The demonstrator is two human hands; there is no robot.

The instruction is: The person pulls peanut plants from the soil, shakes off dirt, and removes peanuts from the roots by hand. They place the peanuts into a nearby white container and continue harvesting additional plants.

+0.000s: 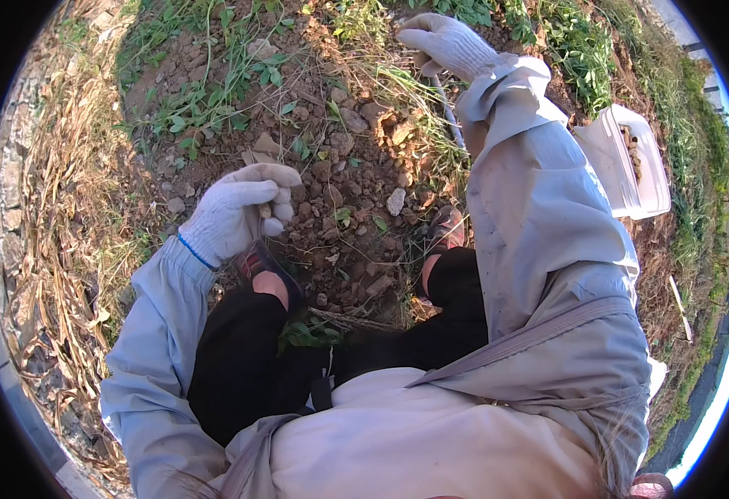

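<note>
My left hand [239,209], in a white knit glove with a blue cuff edge, is curled above the dug soil. Its fingers close on a small tan peanut pod [265,211], partly covered by the glove. Farther out, my right hand [445,43] wears a white glove too and reaches over the plants at the top. Its fingers are bent, and whatever may lie under them is hidden. A thin grey rod [448,112] runs from just below that hand towards my sleeve. Loose brown soil [339,206] with clods and stones lies between my feet.
A white plastic container [651,181] with several peanut pods [632,153] stands right of my right arm. Uprooted green plants [214,100] lie at upper left, with more leafy plants [579,56] at upper right. Dry corn stalks [65,274] cover the left side. A pale stick [680,309] lies far right.
</note>
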